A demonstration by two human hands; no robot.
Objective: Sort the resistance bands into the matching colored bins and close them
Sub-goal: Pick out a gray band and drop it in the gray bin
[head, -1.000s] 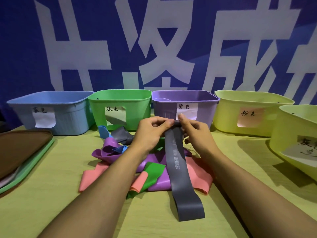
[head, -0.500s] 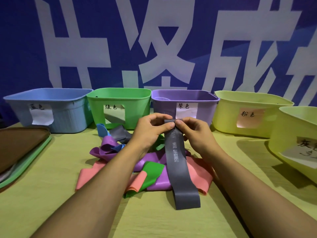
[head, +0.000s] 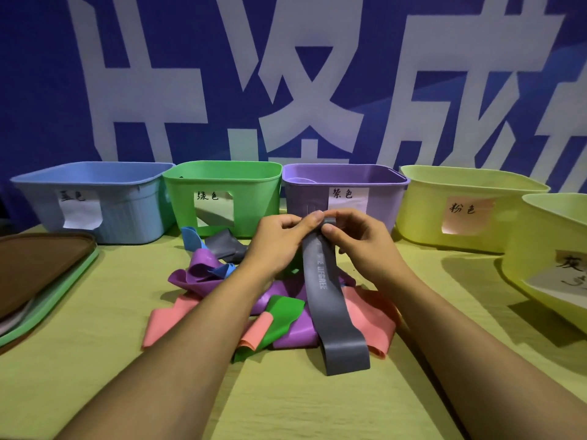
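A grey resistance band [head: 330, 306] hangs from both hands above a heap of bands. My left hand [head: 279, 242] and my right hand [head: 359, 239] pinch its top end together, in front of the purple bin [head: 381, 201]. Its lower end lies on the table. Under it sit pink bands [head: 171, 322], purple bands [head: 197, 274], a green band [head: 279, 315], a blue band [head: 190, 238] and a second grey band [head: 222, 244]. Open bins stand in a row: blue [head: 127, 214], green [head: 254, 198], purple, a yellow one with a pink label [head: 425, 211] and a yellow one with a grey label [head: 527, 258].
A stack of lids [head: 41, 274], brown on top with a green one under it, lies at the left edge of the yellow-green table [head: 286, 404]. A blue banner with large white characters hangs behind the bins.
Both hands have drawn the grey band's top end upward, so its lower loop has slid back toward the heap. The hands stay close together.
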